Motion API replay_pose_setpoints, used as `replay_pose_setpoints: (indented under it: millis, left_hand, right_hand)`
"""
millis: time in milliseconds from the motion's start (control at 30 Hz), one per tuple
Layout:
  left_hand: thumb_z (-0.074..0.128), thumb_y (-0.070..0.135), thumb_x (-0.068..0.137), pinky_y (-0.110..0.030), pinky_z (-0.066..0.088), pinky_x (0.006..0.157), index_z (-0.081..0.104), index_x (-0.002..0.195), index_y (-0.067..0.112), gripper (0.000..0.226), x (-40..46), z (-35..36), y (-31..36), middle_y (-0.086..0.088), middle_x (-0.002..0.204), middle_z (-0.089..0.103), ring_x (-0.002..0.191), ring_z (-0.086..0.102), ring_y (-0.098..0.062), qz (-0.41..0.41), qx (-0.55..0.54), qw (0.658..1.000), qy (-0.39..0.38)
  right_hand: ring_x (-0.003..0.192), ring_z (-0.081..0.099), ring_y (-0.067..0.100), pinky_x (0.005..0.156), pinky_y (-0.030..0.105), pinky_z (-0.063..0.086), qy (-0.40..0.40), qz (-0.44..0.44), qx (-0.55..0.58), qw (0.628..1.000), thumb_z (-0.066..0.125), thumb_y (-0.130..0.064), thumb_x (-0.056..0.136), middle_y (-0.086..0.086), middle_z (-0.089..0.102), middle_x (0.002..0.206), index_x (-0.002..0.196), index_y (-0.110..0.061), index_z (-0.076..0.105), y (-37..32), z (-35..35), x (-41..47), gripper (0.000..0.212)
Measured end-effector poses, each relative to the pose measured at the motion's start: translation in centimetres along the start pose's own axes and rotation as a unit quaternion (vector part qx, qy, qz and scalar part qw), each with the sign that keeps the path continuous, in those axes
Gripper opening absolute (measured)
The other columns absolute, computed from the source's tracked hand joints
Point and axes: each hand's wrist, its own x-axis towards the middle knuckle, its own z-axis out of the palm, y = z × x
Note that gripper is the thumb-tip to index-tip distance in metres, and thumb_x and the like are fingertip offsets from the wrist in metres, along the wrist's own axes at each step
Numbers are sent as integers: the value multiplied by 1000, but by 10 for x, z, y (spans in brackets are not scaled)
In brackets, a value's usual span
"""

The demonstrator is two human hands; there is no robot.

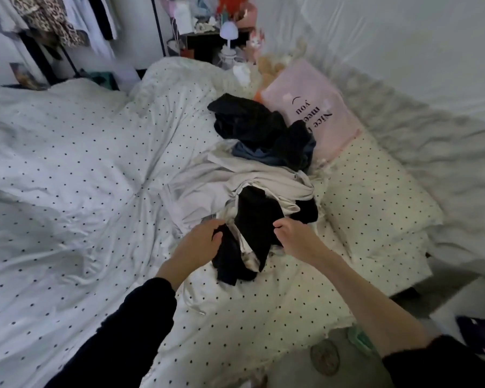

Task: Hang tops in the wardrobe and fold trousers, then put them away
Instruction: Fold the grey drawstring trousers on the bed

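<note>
The left hand [200, 242] and right hand [294, 236] each pinch an edge of the black garment [252, 219] at the near end of the clothes pile [263, 163] on the dotted duvet [81, 163]. It is tangled with a pale garment [263, 183], so lifting could drag that along or topple the heap. Count: 2 hands, 1 pile, 1 pink pillow [311, 107]; garments in it cannot be counted

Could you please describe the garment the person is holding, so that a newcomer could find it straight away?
On the polka-dot bed a clothes pile lies before the pink pillow. At its near end, the left hand and right hand pinch a black garment; unlike the other dark clothes, it overlies pale fabric.
</note>
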Motion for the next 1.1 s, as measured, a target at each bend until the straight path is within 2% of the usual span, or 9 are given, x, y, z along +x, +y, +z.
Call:
replay_pose_setpoints:
  millis: [100, 233, 467, 533, 667, 800, 900, 1000, 1100]
  left_hand:
    - [41, 20, 99, -36, 37, 102, 47, 135, 17, 37, 38, 3, -3, -8, 132, 52, 122, 47, -24, -51, -22, 997, 45]
    - [42, 17, 97, -36, 38, 101, 45, 137, 20, 40, 80, 25, -25, -5, 135, 50, 125, 46, -22, -116, -21, 991, 68]
    - [42, 16, 98, -33, 31, 108, 40, 140, 19, 42, 130, 62, -61, -1, 143, 42, 132, 38, -19, -189, -54, 977, 85]
    - [43, 15, 97, -32, 31, 108, 41, 139, 18, 42, 131, 64, -66, -1, 142, 43, 131, 40, -19, -198, -64, 973, 102]
    - [46, 15, 97, -34, 33, 105, 44, 137, 16, 40, 123, 64, -85, -2, 139, 46, 128, 42, -21, -235, -93, 958, 138]
    - [49, 13, 95, -36, 33, 106, 40, 139, 12, 45, 113, 58, -108, -8, 140, 44, 130, 42, -26, -269, -101, 943, 165]
    - [56, 16, 92, -39, 25, 113, 19, 149, 15, 68, 109, 56, -119, -9, 153, 23, 141, 25, -26, -263, -60, 951, 149]
    - [62, 24, 89, -40, 19, 116, -13, 146, 31, 94, 115, 53, -122, -2, 159, -6, 146, 3, -21, -232, 11, 967, 103]
    - [62, 30, 89, -40, 14, 118, -8, 147, 37, 91, 131, 57, -117, 4, 159, -8, 146, -2, -17, -193, 80, 974, 84]
  right_hand:
    - [118, 52, 22, 95, 29, 37, 0, -47, -71, 996, 41, -23, 99, 8, 57, 127, 133, -11, 48, 0, -7, 69, 37]
    - [126, 42, 26, 102, 37, 37, 28, -141, -176, 974, 45, -25, 97, 9, 45, 137, 137, -12, 41, -11, 1, 175, 43]
    - [143, 17, 23, 114, 49, 18, -12, -286, -399, 871, 51, -50, 90, 7, 25, 153, 147, -11, 20, -26, 66, 303, 76]
    - [140, 25, 23, 114, 52, 13, 2, -276, -413, 868, 56, -48, 88, 6, 35, 147, 143, -11, 29, -26, 79, 314, 72]
    - [119, 48, 23, 115, 50, 12, 8, -254, -420, 871, 52, -29, 93, 1, 62, 112, 106, -18, 64, -30, 92, 330, 20]
    - [88, 53, 23, 97, 34, 32, -28, -273, -283, 919, 51, -28, 95, 4, 59, 81, 77, -16, 56, -36, 90, 310, 22]
    - [84, 53, 24, 78, 31, 34, -60, -312, -214, 924, 50, -23, 95, 4, 60, 84, 88, -9, 60, -26, 84, 269, 18]
    - [61, 44, 16, 65, 22, 30, -78, -300, -129, 942, 55, -16, 93, -5, 47, 63, 78, -7, 57, -16, 65, 242, 18]
    - [65, 51, 15, 64, 19, 34, -111, -292, -129, 941, 56, -18, 93, -5, 56, 67, 85, -7, 61, -8, 48, 227, 15]
